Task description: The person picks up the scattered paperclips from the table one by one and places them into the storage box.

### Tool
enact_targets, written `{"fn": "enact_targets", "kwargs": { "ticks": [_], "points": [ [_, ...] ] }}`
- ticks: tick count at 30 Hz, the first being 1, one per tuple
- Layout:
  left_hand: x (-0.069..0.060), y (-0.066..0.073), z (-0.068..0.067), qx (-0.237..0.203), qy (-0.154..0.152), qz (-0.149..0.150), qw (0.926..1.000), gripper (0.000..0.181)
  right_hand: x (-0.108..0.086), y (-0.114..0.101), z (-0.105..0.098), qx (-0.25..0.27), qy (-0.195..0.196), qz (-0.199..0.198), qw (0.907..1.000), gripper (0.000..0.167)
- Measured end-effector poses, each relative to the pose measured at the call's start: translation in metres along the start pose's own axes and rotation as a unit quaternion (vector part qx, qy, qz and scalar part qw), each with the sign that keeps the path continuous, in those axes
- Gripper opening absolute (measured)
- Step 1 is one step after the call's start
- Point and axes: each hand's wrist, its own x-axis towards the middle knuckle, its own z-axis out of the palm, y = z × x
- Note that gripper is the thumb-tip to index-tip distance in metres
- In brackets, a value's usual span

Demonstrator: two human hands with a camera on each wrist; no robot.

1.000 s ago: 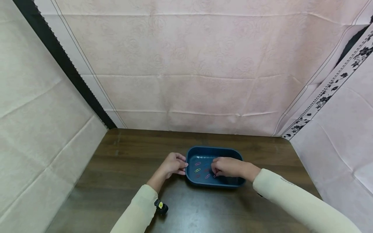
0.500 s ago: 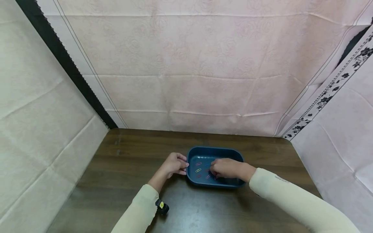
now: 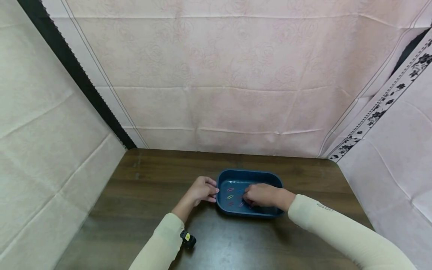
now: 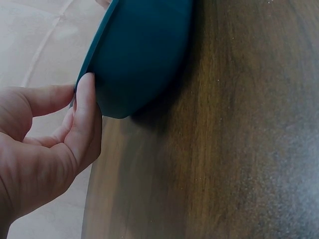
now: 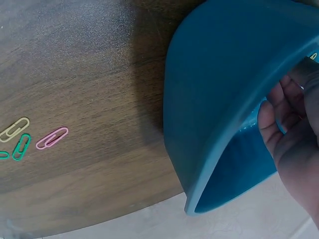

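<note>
A dark blue rectangular tray (image 3: 236,214) stands on the wooden table, with several small coloured paper clips on its bottom. Among them are a yellow paper clip (image 3: 230,197) and a pink paper clip (image 3: 230,189). My left hand (image 3: 203,190) pinches the tray's left rim between thumb and fingers; the left wrist view shows this grip on the tray wall (image 4: 139,55). Inside the tray's right half is my right hand (image 3: 261,194), fingers bent down to the bottom among the clips. Its fingertips are hidden, so whether they hold a clip does not show.
In the right wrist view, loose paper clips lie on the table outside the tray: a yellow clip (image 5: 15,129), a green clip (image 5: 21,147) and a pink clip (image 5: 52,138). Pale cloth (image 3: 216,75) hangs behind the table (image 3: 162,165) and along both sides.
My right hand has shifted slightly left inside the tray over the last second, its fingers staying low at the bottom. The left hand keeps its pinch on the rim.
</note>
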Motion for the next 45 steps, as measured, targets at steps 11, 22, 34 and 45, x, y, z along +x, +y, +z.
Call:
{"fn": "enact_targets", "kwargs": {
  "ticks": [11,22,34,45],
  "points": [
    [0.001,-0.001,0.000,0.001,-0.001,0.003,1.0000,0.026,-0.014,0.000,-0.007,0.076,0.046,0.010,0.9960,0.006],
    [0.001,-0.002,0.000,0.004,-0.001,0.005,1.0000,0.026,-0.027,0.003,-0.008,0.110,0.078,0.039,0.9901,0.008],
    [0.003,-0.003,-0.001,0.004,0.000,0.000,1.0000,0.026,-0.052,0.005,-0.016,0.145,0.146,0.074,0.9758,0.016],
    [0.002,-0.003,-0.001,0.004,-0.001,0.006,1.0000,0.028,-0.085,0.012,-0.022,0.143,0.208,0.121,0.9600,0.022]
  ]
}}
